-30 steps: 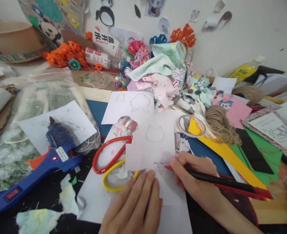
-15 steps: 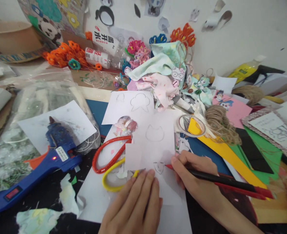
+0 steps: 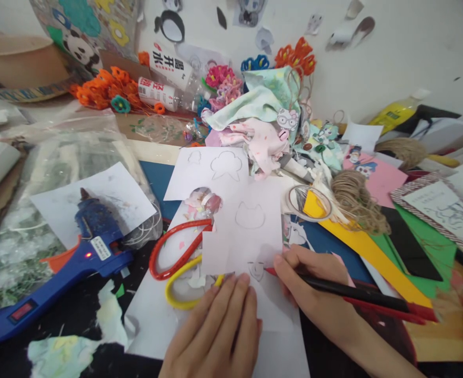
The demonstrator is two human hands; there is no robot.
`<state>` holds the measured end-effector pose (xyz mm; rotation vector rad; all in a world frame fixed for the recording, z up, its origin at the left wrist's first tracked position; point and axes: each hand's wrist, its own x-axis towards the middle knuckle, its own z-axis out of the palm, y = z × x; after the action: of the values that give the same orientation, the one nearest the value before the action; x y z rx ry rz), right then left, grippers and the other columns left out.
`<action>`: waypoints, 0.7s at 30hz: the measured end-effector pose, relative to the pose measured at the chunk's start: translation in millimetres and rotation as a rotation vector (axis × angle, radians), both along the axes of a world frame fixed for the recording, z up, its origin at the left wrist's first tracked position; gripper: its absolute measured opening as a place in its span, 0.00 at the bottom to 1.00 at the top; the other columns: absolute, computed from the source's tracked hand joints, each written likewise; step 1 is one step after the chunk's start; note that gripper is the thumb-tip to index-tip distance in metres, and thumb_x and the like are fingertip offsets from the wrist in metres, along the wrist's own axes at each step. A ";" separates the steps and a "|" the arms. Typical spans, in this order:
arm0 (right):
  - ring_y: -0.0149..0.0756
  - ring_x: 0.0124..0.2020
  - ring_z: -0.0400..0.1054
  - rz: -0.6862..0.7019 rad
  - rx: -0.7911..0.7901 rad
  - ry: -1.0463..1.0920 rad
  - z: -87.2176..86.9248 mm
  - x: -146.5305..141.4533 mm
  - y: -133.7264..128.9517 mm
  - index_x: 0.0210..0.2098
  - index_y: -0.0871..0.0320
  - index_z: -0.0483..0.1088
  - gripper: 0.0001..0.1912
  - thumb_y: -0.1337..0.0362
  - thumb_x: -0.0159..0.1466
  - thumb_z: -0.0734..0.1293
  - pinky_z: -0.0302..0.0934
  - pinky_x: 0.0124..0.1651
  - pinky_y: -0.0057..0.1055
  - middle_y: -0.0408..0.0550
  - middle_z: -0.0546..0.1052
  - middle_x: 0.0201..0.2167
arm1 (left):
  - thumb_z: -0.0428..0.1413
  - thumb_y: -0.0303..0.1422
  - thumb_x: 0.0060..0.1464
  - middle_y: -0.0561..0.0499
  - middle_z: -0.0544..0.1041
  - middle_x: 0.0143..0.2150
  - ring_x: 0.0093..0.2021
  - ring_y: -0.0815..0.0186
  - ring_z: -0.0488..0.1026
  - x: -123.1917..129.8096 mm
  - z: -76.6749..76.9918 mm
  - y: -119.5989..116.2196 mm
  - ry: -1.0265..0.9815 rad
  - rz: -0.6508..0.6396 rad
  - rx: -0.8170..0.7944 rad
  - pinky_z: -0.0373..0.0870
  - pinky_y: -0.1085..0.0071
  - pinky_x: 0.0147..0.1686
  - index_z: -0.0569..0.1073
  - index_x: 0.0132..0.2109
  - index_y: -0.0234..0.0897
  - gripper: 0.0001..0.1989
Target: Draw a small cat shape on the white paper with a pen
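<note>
My left hand [image 3: 218, 328] lies flat near the bottom edge of a white sheet of paper [image 3: 266, 236], fingers stretched out and close together. Between the fingers of my right hand [image 3: 314, 275] is a black and red pen [image 3: 349, 290], its red tip at the right side of a small face-like pencil drawing [image 3: 256, 271]. Above that drawing, a cat-head outline [image 3: 250, 216] shows on the same sheet. A red loop [image 3: 155, 260] and a yellow loop [image 3: 171, 291], like scissor handles, run partly under the paper, left of my left hand.
A blue glue gun [image 3: 100, 236] with a lit red light lies at left on a white sheet. To the right are a tape roll [image 3: 328, 202], a yellow strip [image 3: 373, 252] and twine [image 3: 357, 202]. Fabric scraps [image 3: 251, 139] and orange flowers [image 3: 109, 89] pile up behind.
My right hand and the pen have shifted very slightly left, the tip nearer the small drawing, which has gained a mark. My left hand stays in place.
</note>
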<state>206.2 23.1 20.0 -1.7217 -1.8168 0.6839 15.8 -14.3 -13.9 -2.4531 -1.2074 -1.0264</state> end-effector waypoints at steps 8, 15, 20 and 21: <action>0.26 0.12 0.57 -0.049 -0.010 -0.012 0.5 -1.4 -1.7 0.18 0.54 0.57 0.23 0.59 0.69 0.63 0.53 0.21 0.27 0.35 0.63 0.10 | 0.52 0.26 0.66 0.47 0.83 0.50 0.50 0.66 0.81 -0.9 -0.6 -2.0 0.004 -0.001 0.003 0.56 0.67 0.70 0.81 0.47 0.30 0.12; 0.26 0.11 0.58 -0.057 0.047 0.008 -2.3 1.9 -1.5 0.17 0.53 0.59 0.23 0.60 0.69 0.63 0.51 0.19 0.28 0.35 0.63 0.09 | 0.52 0.26 0.67 0.46 0.83 0.50 0.50 0.66 0.81 1.4 -1.4 -1.2 -0.008 -0.001 0.005 0.55 0.67 0.70 0.81 0.47 0.29 0.12; 0.25 0.12 0.58 0.008 0.003 -0.022 1.2 0.9 -1.3 0.17 0.54 0.58 0.24 0.60 0.69 0.63 0.54 0.21 0.27 0.35 0.64 0.10 | 0.52 0.25 0.67 0.45 0.83 0.49 0.49 0.66 0.81 2.7 -3.2 -0.1 -0.053 0.017 0.017 0.56 0.67 0.69 0.81 0.46 0.29 0.12; 0.25 0.12 0.58 0.014 -0.001 -0.025 1.5 0.5 -1.1 0.17 0.54 0.57 0.24 0.60 0.69 0.63 0.54 0.22 0.27 0.35 0.64 0.10 | 0.52 0.25 0.66 0.45 0.83 0.49 0.49 0.66 0.81 2.5 -3.0 0.1 -0.023 0.004 -0.002 0.56 0.67 0.69 0.81 0.47 0.29 0.12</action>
<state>206.7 22.1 21.5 -1.7266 -1.8471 0.6717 18.3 -14.2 -16.9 -2.4464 -1.2203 -1.0553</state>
